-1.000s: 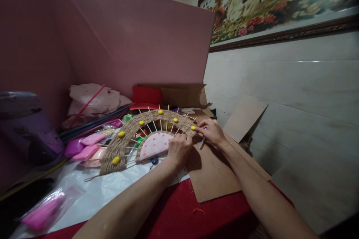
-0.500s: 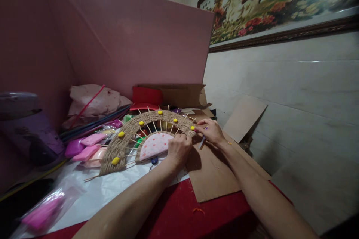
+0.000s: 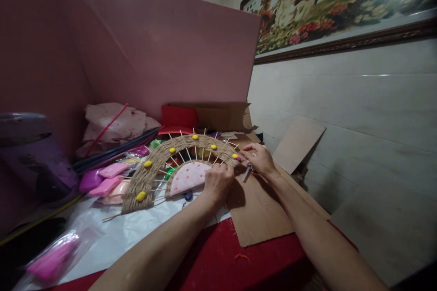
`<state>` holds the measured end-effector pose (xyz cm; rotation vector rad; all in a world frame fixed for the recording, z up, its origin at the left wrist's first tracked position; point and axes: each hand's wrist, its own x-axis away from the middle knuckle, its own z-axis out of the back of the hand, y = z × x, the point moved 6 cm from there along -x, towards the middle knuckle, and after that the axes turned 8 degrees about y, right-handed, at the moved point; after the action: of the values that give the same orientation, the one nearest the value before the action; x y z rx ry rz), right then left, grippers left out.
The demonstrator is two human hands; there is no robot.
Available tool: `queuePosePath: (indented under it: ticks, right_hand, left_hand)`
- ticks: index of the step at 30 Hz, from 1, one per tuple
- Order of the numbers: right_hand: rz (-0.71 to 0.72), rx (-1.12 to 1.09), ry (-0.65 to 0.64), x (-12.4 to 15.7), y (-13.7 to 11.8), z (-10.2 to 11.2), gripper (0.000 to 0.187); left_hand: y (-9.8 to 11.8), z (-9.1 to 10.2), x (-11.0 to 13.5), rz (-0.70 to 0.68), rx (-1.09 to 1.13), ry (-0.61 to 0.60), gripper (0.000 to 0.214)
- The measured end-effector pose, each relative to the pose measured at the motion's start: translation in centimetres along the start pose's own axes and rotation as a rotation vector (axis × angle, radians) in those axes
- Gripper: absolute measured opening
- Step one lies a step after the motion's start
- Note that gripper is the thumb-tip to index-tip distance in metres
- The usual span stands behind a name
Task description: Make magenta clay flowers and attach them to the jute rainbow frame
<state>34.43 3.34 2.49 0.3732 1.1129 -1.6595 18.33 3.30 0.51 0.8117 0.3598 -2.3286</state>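
A fan-shaped craft (image 3: 155, 170) of woven twine on thin sticks stands tilted in front of me. Yellow oval clay pieces (image 3: 172, 150) dot its outer band, and dotted fabric (image 3: 190, 177) covers the inner half circle. My left hand (image 3: 218, 182) is closed on the craft's lower right part; its fingertips are hidden. At the band's right end, a small magenta clay piece (image 3: 239, 158) sits against a yellow one. Just right of it, my right hand (image 3: 260, 160) has its thumb and fingers drawn together. A narrow pale strip (image 3: 246, 173) shows under that hand; whether it is held is unclear.
A cardboard sheet (image 3: 262, 218) lies on the red tabletop (image 3: 211, 259) below my right hand. Bagged pink clay (image 3: 53, 259) and more packs (image 3: 105, 186) lie left, on white sheeting. Behind stand a red piece (image 3: 179, 116) and folded cardboard (image 3: 221, 116). Another board (image 3: 297, 143) leans against the wall.
My right hand has drawn slightly right, away from the end yellow piece. A magenta clay piece now shows beside it. My left hand and the craft are nearly unmoved.
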Motion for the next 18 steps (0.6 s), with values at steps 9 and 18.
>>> queuePosePath:
  ticks: [9, 18]
  right_hand:
    - [-0.013, 0.017, -0.019, 0.3, -0.2, 0.0, 0.019]
    - [0.056, 0.085, -0.126, 0.7, -1.1, -0.1, 0.014]
  left_hand:
    - [0.0, -0.1, 0.1, -0.001, -0.01, -0.019, 0.02]
    - [-0.1, -0.2, 0.0, 0.011, -0.016, -0.059, 0.019]
